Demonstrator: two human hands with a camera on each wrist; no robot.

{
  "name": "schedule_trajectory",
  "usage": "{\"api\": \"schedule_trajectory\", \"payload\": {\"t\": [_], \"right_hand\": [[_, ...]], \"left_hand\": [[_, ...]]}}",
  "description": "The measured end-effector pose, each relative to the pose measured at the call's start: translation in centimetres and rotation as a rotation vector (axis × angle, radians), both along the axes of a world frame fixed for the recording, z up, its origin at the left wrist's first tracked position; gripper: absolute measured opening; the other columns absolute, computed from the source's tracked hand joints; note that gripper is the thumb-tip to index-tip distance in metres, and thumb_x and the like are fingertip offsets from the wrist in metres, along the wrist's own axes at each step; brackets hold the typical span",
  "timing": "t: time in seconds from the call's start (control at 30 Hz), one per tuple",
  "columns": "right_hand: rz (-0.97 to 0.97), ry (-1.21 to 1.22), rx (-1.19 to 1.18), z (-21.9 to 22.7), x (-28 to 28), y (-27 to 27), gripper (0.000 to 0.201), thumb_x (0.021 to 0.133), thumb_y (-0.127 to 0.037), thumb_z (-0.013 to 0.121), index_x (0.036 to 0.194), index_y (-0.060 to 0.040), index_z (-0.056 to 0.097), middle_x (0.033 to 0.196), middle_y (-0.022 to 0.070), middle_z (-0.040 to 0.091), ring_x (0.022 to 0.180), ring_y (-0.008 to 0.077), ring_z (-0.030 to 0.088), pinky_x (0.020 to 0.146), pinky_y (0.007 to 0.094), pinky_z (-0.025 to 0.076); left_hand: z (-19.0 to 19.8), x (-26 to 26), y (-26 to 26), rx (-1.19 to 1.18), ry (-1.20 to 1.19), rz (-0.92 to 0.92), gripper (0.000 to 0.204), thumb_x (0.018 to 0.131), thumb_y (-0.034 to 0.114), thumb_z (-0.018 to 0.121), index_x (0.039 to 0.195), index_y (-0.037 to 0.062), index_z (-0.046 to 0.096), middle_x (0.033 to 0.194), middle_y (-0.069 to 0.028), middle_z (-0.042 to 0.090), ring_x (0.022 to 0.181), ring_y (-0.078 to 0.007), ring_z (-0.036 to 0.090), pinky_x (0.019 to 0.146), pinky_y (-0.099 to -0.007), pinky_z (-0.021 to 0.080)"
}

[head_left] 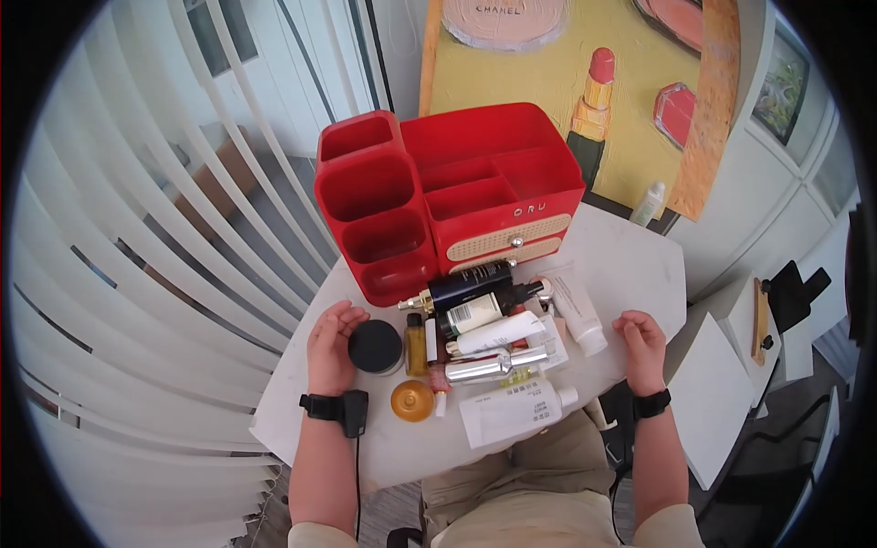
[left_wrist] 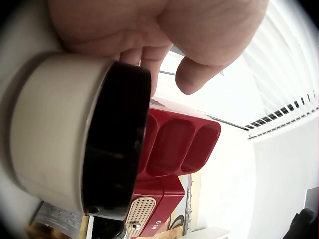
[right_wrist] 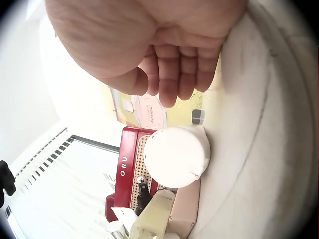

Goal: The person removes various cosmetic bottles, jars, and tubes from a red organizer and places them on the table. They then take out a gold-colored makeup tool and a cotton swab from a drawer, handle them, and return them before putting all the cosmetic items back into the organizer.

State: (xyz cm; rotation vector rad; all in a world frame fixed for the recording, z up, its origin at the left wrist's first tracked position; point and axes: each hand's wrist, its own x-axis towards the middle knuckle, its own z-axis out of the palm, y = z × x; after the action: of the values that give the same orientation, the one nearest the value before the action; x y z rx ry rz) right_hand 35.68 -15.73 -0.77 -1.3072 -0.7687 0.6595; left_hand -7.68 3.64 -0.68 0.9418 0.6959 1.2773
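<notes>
My left hand (head_left: 332, 345) rests on the table with loosely bent fingers, right beside a white jar with a black lid (head_left: 375, 346). In the left wrist view the jar (left_wrist: 55, 132) stands close under the palm, and the thumb is held apart from it. On the other side, my right hand (head_left: 642, 349) lies near the table's right edge, its fingers relaxed and holding nothing. Nearest to it is a pale squeeze tube (head_left: 575, 309), whose round white cap (right_wrist: 177, 157) shows large in the right wrist view. Between the hands lies a pile of cosmetics, with a dark blue pump bottle (head_left: 470, 285) on top.
Behind the pile stands a red organizer (head_left: 498, 169) with several compartments and woven-front drawers. An amber round jar (head_left: 412, 401), a small oil bottle (head_left: 416, 345) and a white tube (head_left: 516, 411) lie at the front. A small bottle (head_left: 648, 204) stands at the back right corner. Vertical blinds hang at left.
</notes>
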Motion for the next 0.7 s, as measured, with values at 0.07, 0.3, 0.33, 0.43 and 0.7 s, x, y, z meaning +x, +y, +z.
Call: {"api": "schedule_trajectory", "payload": {"t": [0.07, 0.3, 0.33, 0.43, 0.7], "right_hand": [[0.030, -0.017, -0.012, -0.2, 0.2, 0.1, 0.015, 0.097, -0.006, 0.054, 0.109, -0.0012, 0.062, 0.097, 0.0047, 0.066, 0.094, 0.0133, 0.061, 0.090, 0.0273, 0.047], [-0.027, -0.061, -0.015, -1.0, 0.1, 0.2, 0.014, 0.096, -0.007, 0.056, 0.106, -0.0010, 0.064, 0.095, 0.0045, 0.066, 0.091, 0.0126, 0.062, 0.087, 0.0264, 0.048], [-0.026, -0.065, -0.017, -0.9, 0.0, 0.3, 0.014, 0.096, -0.007, 0.056, 0.106, -0.0010, 0.064, 0.095, 0.0045, 0.066, 0.091, 0.0126, 0.062, 0.087, 0.0264, 0.048], [-0.058, -0.033, 0.010, -1.0, -0.4, 0.4, 0.014, 0.096, -0.006, 0.056, 0.104, -0.0005, 0.065, 0.090, 0.0041, 0.067, 0.086, 0.0103, 0.060, 0.082, 0.0242, 0.046], [-0.082, -0.082, 0.001, -1.1, -0.6, 0.3, 0.014, 0.096, -0.006, 0.056, 0.104, -0.0003, 0.065, 0.090, 0.0044, 0.067, 0.086, 0.0110, 0.061, 0.082, 0.0252, 0.048]], "left_hand": [[0.2, 0.0, 0.1, -0.020, -0.030, 0.005, 0.036, 0.099, 0.027, 0.052, 0.120, -0.0025, 0.057, 0.107, -0.0145, 0.067, 0.105, -0.0261, 0.061, 0.098, -0.0376, 0.046], [0.1, 0.1, -0.3, -0.008, -0.007, 0.024, 0.035, 0.099, 0.025, 0.052, 0.120, -0.0036, 0.058, 0.105, -0.0147, 0.067, 0.104, -0.0258, 0.062, 0.098, -0.0372, 0.046], [0.3, 0.2, -0.2, -0.008, -0.012, 0.019, 0.035, 0.099, 0.025, 0.052, 0.120, -0.0036, 0.058, 0.105, -0.0146, 0.067, 0.104, -0.0256, 0.062, 0.098, -0.0370, 0.046], [0.5, 0.1, -0.3, -0.002, 0.004, 0.021, 0.035, 0.099, 0.025, 0.053, 0.120, -0.0034, 0.058, 0.105, -0.0145, 0.067, 0.104, -0.0253, 0.062, 0.097, -0.0366, 0.046], [0.5, 0.4, -0.4, -0.031, 0.051, 0.030, 0.033, 0.099, 0.024, 0.052, 0.119, -0.0024, 0.058, 0.105, -0.0144, 0.067, 0.103, -0.0245, 0.062, 0.095, -0.0359, 0.048]]}}
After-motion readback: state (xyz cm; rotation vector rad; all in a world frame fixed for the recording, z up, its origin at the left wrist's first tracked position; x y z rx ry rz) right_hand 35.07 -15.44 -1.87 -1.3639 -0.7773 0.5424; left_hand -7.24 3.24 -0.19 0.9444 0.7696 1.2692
